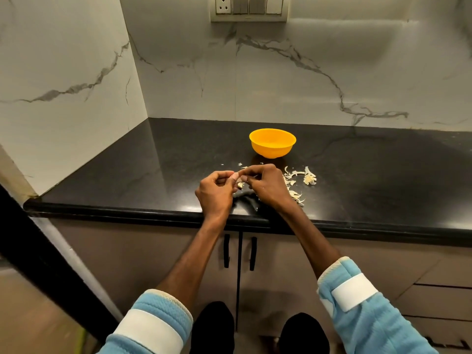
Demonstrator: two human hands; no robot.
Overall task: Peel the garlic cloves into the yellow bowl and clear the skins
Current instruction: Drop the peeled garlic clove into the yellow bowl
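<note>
A yellow bowl (272, 142) stands on the black countertop (127, 175), just beyond my hands. My left hand (215, 191) and my right hand (265, 183) meet above the counter's front part. Between their fingertips they pinch a small pale garlic clove (234, 177). Papery garlic skins (296, 178) lie scattered on the counter to the right of my right hand and under both hands. What the bowl holds cannot be seen from here.
A marble-patterned wall rises behind and to the left of the counter, with a switch panel (249, 7) high up. Brown cabinet doors with black handles (226, 250) sit below the counter edge.
</note>
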